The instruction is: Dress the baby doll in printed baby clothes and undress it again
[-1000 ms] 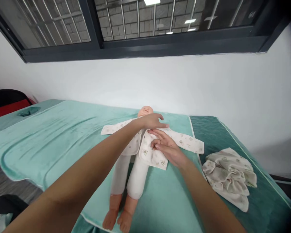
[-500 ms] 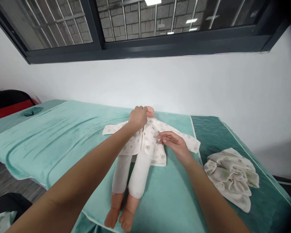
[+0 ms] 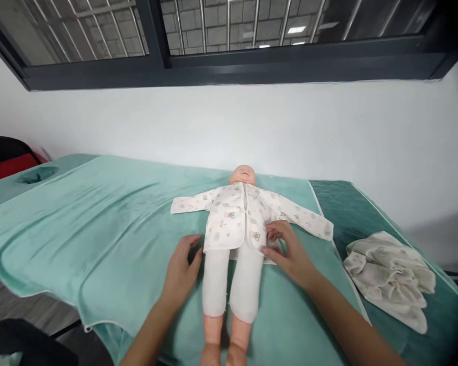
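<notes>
A baby doll (image 3: 244, 174) lies on its back on the green cover, feet toward me. Its white patterned jacket (image 3: 226, 218) is spread over the chest with both sleeves stretched out sideways, and the front edges meet near the middle. White coverings wrap its legs (image 3: 216, 284). My left hand (image 3: 182, 267) is beside the jacket's lower left corner, thumb and fingers apart, holding nothing. At the jacket's lower right edge, my right hand (image 3: 286, 249) touches the fabric with thumb and fingers apart.
A crumpled white patterned cloth (image 3: 391, 279) lies at the right on the darker green cover (image 3: 338, 203). Behind the bed stands a white wall (image 3: 252, 127) below a dark-framed window (image 3: 229, 68). A black and red object (image 3: 11, 165) is at the far left.
My left hand has moved from the doll's neck down to the jacket's lower left corner. The left front panel lies flatter, and the doll's face is uncovered. The camera view has shifted slightly.
</notes>
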The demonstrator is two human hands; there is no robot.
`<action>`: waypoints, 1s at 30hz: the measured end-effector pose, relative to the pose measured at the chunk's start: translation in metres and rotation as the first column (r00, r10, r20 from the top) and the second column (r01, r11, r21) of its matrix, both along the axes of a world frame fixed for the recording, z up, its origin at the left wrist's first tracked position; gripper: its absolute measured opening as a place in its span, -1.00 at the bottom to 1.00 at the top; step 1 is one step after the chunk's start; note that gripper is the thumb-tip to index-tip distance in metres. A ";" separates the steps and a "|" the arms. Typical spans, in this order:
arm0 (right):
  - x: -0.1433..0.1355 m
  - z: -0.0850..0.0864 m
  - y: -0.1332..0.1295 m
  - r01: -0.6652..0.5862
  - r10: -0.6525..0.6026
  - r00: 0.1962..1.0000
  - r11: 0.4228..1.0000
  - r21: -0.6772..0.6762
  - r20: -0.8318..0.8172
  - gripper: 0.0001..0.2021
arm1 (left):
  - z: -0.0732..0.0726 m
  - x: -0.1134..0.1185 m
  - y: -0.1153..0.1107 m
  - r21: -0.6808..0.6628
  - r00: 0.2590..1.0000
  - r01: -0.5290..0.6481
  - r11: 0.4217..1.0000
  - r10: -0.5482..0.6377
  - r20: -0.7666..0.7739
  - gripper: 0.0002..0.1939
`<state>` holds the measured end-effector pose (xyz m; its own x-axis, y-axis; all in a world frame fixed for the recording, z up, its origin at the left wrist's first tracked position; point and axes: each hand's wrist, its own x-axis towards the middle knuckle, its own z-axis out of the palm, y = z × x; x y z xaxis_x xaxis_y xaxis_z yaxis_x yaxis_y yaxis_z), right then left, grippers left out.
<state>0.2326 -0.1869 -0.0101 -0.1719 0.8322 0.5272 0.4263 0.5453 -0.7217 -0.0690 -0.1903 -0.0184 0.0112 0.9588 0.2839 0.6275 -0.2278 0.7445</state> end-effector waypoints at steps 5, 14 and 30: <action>-0.008 -0.009 -0.035 0.091 -0.089 0.981 0.996 -0.001 0.170 -0.54 | -0.009 -0.004 -0.007 0.065 0.984 0.048 0.997 -0.036 -0.174 -0.67; -0.029 -0.018 -0.048 0.373 -0.420 0.828 0.907 0.194 0.372 -0.60 | 0.001 0.000 -0.006 0.099 0.953 0.120 0.988 -0.086 -0.291 -0.74; -0.049 0.020 -0.070 0.256 -0.324 0.881 0.939 0.229 0.345 -0.74 | -0.002 0.002 -0.015 0.158 0.960 0.091 0.983 -0.045 -0.277 -0.86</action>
